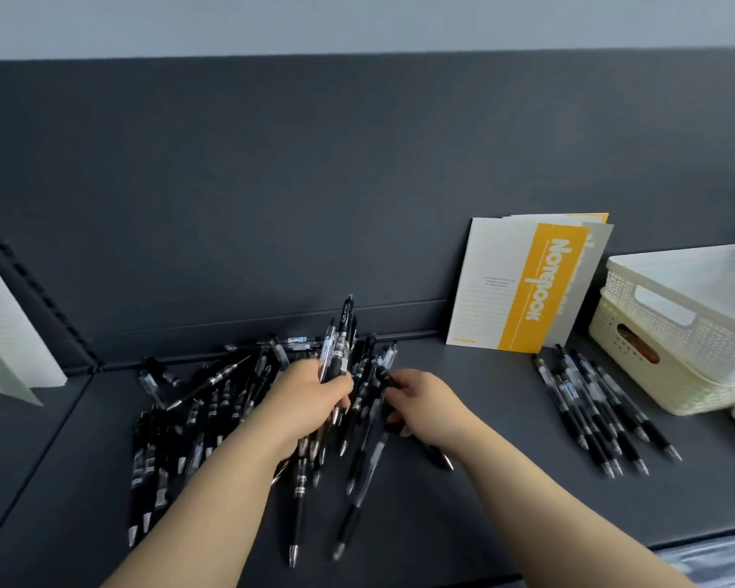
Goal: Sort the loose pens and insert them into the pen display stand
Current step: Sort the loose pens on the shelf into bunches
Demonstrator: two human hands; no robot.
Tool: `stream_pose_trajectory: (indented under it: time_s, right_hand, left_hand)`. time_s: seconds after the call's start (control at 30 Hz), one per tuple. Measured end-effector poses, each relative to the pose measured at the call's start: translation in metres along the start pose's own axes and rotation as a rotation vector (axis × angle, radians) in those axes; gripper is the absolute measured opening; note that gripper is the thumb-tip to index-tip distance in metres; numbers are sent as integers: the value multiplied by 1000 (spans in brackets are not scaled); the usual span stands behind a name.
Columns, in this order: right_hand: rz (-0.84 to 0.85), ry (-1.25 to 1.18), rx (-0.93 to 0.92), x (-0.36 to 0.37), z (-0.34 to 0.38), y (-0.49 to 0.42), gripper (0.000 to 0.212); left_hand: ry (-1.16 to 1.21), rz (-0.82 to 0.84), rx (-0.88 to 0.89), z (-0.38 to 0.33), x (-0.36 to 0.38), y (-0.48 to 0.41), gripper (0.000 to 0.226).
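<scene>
Pens (pixel 226 403) loose across dark grey shelf (pixel 463 524), pale wall (pixel 357 23) above

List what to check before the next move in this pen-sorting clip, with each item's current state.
1. Left hand grips its bundle of pens: ok.
2. Right hand holds a single pen: ok.
3. Sorted row by the notebook lies apart from the loose pile: ok.
4. Pen display stand in view: not ok, none seen.
5. Bundle tips all point one way: cannot tell.
</scene>
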State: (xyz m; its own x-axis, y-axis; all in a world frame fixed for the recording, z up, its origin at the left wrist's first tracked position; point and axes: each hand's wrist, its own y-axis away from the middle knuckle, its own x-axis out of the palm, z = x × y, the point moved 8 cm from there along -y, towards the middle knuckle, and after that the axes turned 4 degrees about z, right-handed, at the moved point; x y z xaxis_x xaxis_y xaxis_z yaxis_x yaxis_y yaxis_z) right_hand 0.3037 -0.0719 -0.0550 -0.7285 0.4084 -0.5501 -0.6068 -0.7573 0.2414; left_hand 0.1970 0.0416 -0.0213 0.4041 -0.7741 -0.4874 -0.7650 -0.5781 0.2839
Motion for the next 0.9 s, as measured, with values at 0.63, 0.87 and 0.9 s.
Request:
stream_pose_trajectory:
  time_s: [0.63,0.87,0.9]
  right_hand:
    - [-147,-864,51,-54,-48,48,19]
    - [-28,-1004,61,-62,-60,43,7]
    - [-24,-1021,78,-62,-64,42,12]
  left_hand:
    - [135,245,97,-34,129,29,33]
    - [153,226,98,-38,146,26,25]
    - [157,205,90,-37,147,26,22]
